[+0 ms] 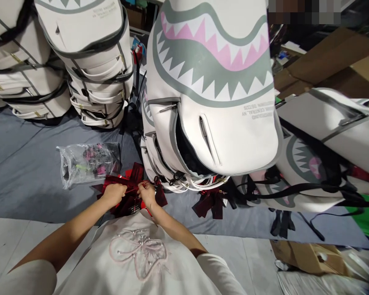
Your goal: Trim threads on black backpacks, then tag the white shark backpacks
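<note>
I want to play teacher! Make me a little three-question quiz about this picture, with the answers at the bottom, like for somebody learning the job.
1. Which side of both hands is the clear plastic packet on: the person's left or right?
2. What are the left hand and right hand touching?
A) cardboard
B) red strips
C) the floor
3. Fill in: the toothy mouth printed on the big white backpack is grey, white and ____.

Key: 1. left; 2. B; 3. pink.
</note>
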`<state>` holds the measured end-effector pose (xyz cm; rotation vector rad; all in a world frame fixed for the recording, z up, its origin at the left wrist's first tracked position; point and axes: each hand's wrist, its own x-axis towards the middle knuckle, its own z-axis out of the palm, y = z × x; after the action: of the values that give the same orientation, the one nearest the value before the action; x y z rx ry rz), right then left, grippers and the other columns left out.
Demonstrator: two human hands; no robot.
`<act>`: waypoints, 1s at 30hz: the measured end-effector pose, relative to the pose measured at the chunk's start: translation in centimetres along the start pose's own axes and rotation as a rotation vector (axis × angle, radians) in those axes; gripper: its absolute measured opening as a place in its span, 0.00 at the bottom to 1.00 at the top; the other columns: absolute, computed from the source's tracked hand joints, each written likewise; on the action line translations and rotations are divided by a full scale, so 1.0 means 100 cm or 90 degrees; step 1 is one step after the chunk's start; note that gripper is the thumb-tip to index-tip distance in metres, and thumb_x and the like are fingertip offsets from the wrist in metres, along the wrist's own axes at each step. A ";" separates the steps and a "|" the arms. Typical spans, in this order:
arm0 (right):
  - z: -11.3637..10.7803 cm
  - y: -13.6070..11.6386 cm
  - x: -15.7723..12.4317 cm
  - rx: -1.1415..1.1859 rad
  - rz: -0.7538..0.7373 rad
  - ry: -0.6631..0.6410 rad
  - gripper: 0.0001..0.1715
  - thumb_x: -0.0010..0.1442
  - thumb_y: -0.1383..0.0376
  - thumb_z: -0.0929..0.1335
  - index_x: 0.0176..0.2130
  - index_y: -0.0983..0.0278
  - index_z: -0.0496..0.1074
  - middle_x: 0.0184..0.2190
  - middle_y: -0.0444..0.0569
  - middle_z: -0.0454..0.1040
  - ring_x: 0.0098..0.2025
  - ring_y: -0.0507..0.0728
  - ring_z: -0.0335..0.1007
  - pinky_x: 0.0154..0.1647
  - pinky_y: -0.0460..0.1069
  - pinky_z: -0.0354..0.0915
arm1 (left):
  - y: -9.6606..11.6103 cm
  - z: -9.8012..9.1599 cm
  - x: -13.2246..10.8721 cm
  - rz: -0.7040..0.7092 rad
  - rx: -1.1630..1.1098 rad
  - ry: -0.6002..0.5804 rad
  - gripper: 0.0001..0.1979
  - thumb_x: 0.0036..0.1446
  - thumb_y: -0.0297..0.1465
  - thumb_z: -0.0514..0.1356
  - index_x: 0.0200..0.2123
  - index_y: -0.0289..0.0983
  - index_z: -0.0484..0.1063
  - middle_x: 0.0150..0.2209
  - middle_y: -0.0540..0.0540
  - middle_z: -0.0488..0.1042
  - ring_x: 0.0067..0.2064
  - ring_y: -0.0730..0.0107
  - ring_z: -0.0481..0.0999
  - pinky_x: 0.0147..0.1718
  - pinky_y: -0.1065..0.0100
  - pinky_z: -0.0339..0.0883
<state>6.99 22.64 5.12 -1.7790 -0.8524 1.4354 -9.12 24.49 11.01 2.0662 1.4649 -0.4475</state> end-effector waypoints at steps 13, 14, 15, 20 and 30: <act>-0.029 -0.019 -0.003 0.026 -0.034 -0.050 0.20 0.46 0.59 0.74 0.39 0.61 0.72 0.22 0.40 0.75 0.19 0.52 0.69 0.21 0.45 0.59 | -0.047 -0.010 -0.021 -0.052 -0.019 0.081 0.11 0.65 0.30 0.54 0.40 0.38 0.78 0.40 0.40 0.80 0.44 0.57 0.80 0.42 0.64 0.67; -0.030 -0.022 -0.010 0.029 -0.051 -0.048 0.22 0.45 0.59 0.74 0.41 0.62 0.73 0.22 0.40 0.75 0.20 0.53 0.69 0.22 0.45 0.61 | -0.042 -0.014 -0.022 -0.034 -0.030 0.107 0.13 0.67 0.32 0.52 0.42 0.40 0.77 0.43 0.43 0.80 0.46 0.59 0.79 0.43 0.65 0.66; -0.033 -0.025 -0.019 0.032 -0.072 -0.033 0.21 0.47 0.58 0.74 0.42 0.62 0.73 0.23 0.41 0.75 0.21 0.53 0.70 0.23 0.46 0.63 | -0.036 -0.018 -0.022 -0.014 -0.042 0.131 0.15 0.68 0.33 0.50 0.44 0.42 0.77 0.46 0.45 0.79 0.48 0.61 0.78 0.45 0.67 0.66; -0.079 -0.030 -0.062 0.033 -0.182 0.200 0.21 0.61 0.52 0.65 0.47 0.63 0.68 0.28 0.45 0.74 0.28 0.54 0.69 0.31 0.49 0.66 | 0.010 -0.035 -0.021 0.092 -0.082 0.192 0.19 0.71 0.35 0.46 0.51 0.45 0.77 0.47 0.49 0.77 0.48 0.68 0.76 0.46 0.71 0.66; -0.108 -0.032 -0.051 -0.010 -0.247 0.298 0.23 0.60 0.56 0.62 0.49 0.67 0.70 0.34 0.52 0.79 0.25 0.56 0.72 0.32 0.51 0.68 | 0.073 -0.050 0.035 0.235 -0.059 0.216 0.16 0.65 0.27 0.52 0.46 0.42 0.79 0.44 0.44 0.79 0.44 0.63 0.79 0.41 0.66 0.68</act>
<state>16.49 18.94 12.14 -1.7397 -0.8904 0.7268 -1.29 28.40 14.86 2.3485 1.2084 0.1199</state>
